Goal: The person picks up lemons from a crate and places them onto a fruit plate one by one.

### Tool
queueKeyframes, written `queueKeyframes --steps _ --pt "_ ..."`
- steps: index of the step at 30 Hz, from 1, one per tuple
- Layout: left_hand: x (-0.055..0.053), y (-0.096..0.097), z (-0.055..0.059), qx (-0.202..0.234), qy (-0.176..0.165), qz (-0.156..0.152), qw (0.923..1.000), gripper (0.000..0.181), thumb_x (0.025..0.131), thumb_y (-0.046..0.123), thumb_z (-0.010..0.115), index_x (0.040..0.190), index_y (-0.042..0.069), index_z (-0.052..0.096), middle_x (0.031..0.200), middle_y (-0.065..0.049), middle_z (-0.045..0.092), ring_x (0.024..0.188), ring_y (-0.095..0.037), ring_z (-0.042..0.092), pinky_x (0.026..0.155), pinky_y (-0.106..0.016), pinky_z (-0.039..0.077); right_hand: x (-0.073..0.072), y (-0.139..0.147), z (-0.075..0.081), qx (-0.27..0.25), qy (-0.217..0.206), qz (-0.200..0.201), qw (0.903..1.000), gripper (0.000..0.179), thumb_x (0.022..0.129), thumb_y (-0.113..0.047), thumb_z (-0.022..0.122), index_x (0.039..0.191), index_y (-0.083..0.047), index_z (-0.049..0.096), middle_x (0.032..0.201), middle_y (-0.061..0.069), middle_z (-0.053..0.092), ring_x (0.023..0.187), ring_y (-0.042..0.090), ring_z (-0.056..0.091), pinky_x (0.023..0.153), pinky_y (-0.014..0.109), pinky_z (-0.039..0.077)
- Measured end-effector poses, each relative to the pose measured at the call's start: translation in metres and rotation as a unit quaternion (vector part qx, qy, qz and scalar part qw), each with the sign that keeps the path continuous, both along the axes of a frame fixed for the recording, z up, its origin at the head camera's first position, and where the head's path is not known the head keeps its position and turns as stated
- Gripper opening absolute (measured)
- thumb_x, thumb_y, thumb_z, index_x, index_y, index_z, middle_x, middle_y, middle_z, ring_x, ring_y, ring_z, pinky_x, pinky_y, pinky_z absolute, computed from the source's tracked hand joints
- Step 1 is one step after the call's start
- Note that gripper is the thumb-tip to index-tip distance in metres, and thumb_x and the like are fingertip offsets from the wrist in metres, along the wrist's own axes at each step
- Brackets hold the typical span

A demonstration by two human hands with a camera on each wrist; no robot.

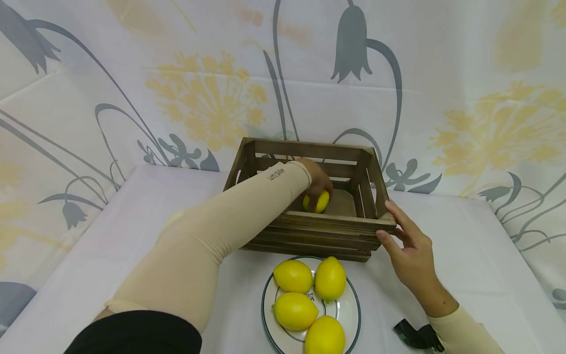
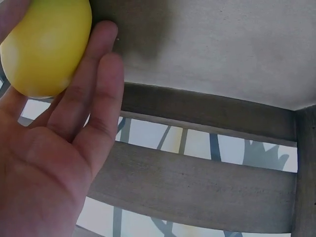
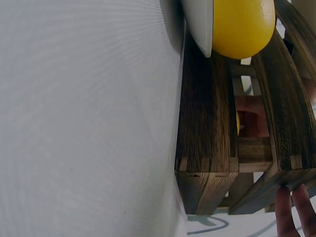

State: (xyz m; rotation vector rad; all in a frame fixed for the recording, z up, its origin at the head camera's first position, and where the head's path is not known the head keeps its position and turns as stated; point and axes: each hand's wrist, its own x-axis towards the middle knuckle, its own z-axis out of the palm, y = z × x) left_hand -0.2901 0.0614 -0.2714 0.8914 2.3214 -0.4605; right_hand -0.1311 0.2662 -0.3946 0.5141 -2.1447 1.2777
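A slatted wooden crate stands on the white cloth. Down inside it, my left hand holds a lemon near the crate's floor. The left wrist view shows the fingers of that hand around the lemon, with the thumb at its other side. At the crate's front right corner my right hand grips the rim, thumb in front and fingers at the side. Several more lemons lie on a round plate in front of the crate.
Floral cloth hangs behind the crate and along both sides. A black object sits by the right sleeve. The plate's far rim lies close to the crate's front; my left forearm crosses over the crate's front left.
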Motion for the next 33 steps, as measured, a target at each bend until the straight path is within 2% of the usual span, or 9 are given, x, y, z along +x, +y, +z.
queueKeyframes --steps 5,7,12,14,19,21,25,28,33 --pt "-0.001 0.0 0.001 0.003 -0.012 0.003 0.9999 0.072 0.09 0.039 0.075 0.152 0.036 0.039 0.138 0.001 0.052 0.108 -0.011 0.068 0.09 -0.027 0.051 0.0 0.0 0.0 0.003 -0.004 -0.002 1.0 0.063 0.084 0.014 0.07 0.143 0.002 0.051 0.152 -0.002 0.049 0.127 -0.003 0.053 0.097 0.008 0.046" --pt "-0.002 -0.001 0.002 0.004 -0.009 -0.004 0.9999 0.073 0.089 0.04 0.075 0.152 0.035 0.038 0.141 0.002 0.051 0.112 -0.009 0.064 0.092 -0.027 0.05 0.001 -0.001 0.002 0.003 -0.009 -0.004 1.0 0.063 0.084 0.015 0.069 0.143 0.002 0.051 0.152 -0.005 0.049 0.126 -0.004 0.053 0.097 0.008 0.046" --pt "-0.003 -0.001 0.005 0.041 -0.025 0.007 0.9988 0.074 0.088 0.034 0.077 0.152 0.03 0.039 0.141 0.001 0.049 0.114 -0.013 0.059 0.09 -0.023 0.053 0.002 -0.002 0.004 0.003 -0.009 -0.005 0.9999 0.063 0.084 0.015 0.07 0.143 0.001 0.051 0.151 -0.01 0.049 0.125 -0.005 0.053 0.097 0.007 0.046" --pt "-0.003 -0.002 0.007 0.06 -0.034 0.021 0.9974 0.074 0.088 0.031 0.078 0.151 0.029 0.04 0.137 -0.001 0.05 0.111 -0.015 0.062 0.085 -0.021 0.055 0.002 -0.002 0.004 0.007 -0.001 -0.005 1.0 0.062 0.084 0.013 0.07 0.142 0.002 0.051 0.151 -0.009 0.049 0.125 -0.005 0.053 0.097 0.007 0.045" --pt "-0.007 -0.004 0.018 0.087 -0.002 0.005 0.9962 0.066 0.087 0.033 0.076 0.145 0.031 0.044 0.132 0.0 0.051 0.106 -0.016 0.064 0.077 -0.022 0.053 0.002 -0.002 0.004 0.009 0.007 -0.007 0.9999 0.061 0.085 0.012 0.07 0.142 0.002 0.051 0.151 -0.01 0.049 0.124 -0.006 0.054 0.096 0.006 0.045" --pt "-0.009 -0.005 0.022 0.107 0.006 -0.005 0.9942 0.064 0.087 0.033 0.076 0.143 0.03 0.046 0.132 -0.001 0.052 0.105 -0.017 0.064 0.079 -0.024 0.053 0.001 -0.002 0.003 0.01 0.007 -0.009 0.9999 0.061 0.085 0.013 0.069 0.142 0.001 0.052 0.151 -0.011 0.049 0.124 -0.006 0.053 0.096 0.006 0.045" --pt "-0.013 -0.005 0.03 0.154 0.01 -0.024 0.9878 0.064 0.086 0.033 0.078 0.142 0.027 0.046 0.132 0.0 0.052 0.11 -0.017 0.054 0.089 -0.029 0.048 -0.001 -0.001 0.0 0.011 0.011 -0.01 0.9998 0.062 0.085 0.014 0.069 0.142 0.001 0.052 0.151 -0.01 0.049 0.123 -0.006 0.054 0.095 0.005 0.045" --pt "-0.014 -0.006 0.035 0.185 0.01 -0.028 0.9824 0.064 0.085 0.031 0.079 0.14 0.025 0.047 0.134 0.001 0.052 0.115 -0.017 0.049 0.094 -0.033 0.045 -0.004 -0.001 -0.001 0.011 0.014 -0.008 0.9998 0.062 0.085 0.014 0.069 0.142 0.001 0.052 0.151 -0.01 0.049 0.122 -0.006 0.054 0.095 0.006 0.045" --pt "-0.012 -0.012 0.046 0.218 0.014 -0.022 0.9756 0.064 0.084 0.026 0.079 0.139 0.022 0.046 0.134 -0.001 0.053 0.117 -0.018 0.049 0.097 -0.034 0.045 -0.009 0.001 -0.003 0.016 0.014 -0.012 0.9997 0.064 0.084 0.015 0.069 0.143 0.0 0.051 0.152 -0.01 0.048 0.122 -0.007 0.053 0.094 0.005 0.045"
